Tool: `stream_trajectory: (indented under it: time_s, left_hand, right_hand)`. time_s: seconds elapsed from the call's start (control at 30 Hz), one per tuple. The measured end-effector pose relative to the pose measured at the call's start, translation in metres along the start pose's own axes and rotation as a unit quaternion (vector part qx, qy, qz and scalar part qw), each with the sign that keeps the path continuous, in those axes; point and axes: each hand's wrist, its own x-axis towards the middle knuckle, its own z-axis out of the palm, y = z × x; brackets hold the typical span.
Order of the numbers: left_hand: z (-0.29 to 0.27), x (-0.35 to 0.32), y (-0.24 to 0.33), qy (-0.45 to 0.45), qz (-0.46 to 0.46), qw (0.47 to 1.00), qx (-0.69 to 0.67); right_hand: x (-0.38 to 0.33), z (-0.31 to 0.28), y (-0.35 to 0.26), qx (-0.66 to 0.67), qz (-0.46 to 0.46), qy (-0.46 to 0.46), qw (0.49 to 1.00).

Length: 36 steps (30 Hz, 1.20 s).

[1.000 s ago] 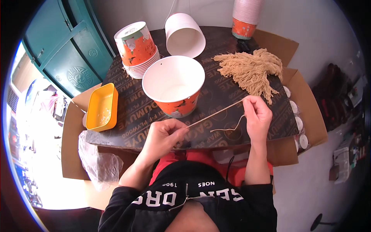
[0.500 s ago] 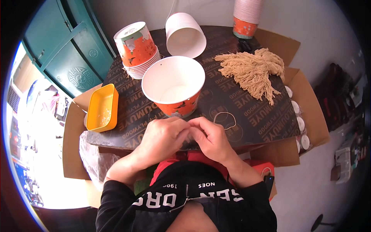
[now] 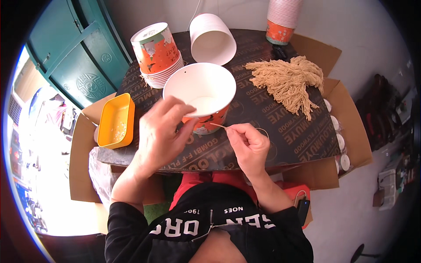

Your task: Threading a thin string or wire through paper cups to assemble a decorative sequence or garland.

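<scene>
R hand (image 3: 247, 147) pinches a tan string (image 3: 218, 126) tip-first toward the paper bucket (image 3: 201, 94), w/ L hand (image 3: 164, 131) fingers curled on its rim to steady it.

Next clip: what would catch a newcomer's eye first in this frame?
Most striking is the white-lined orange paper bucket at the middle of the dark board, with the left hand gripping its near rim and the right hand pinching a thin tan string pointed at its side. Behind to the right lies a bundle of tan strings; a yellow tray sits at the left edge.
</scene>
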Motion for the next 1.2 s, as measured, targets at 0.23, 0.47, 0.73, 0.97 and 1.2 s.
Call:
stream_trajectory:
  time_s: [0.23,0.47,0.73,0.97,1.2]
  left_hand:
    - [0.006,0.002,-0.016,-0.069,0.033,0.995,0.07]
    - [0.003,-0.002,-0.003,-0.108,0.011,0.994,0.029]
    - [0.002,-0.001,-0.005,-0.077,-0.011,0.997,0.009]
    - [-0.001,0.0,-0.009,-0.078,-0.02,0.997,0.007]
    - [-0.003,0.002,-0.008,-0.096,-0.026,0.995,0.004]
  right_hand:
    - [0.001,0.0,0.01,-0.082,-0.107,0.062,0.989]
    - [0.002,-0.002,0.014,-0.092,-0.157,0.079,0.98]
    - [-0.003,0.0,0.023,-0.066,-0.165,0.079,0.981]
    - [-0.003,0.005,0.023,-0.054,-0.162,0.07,0.983]
    - [-0.001,0.005,0.023,-0.056,-0.159,0.064,0.984]
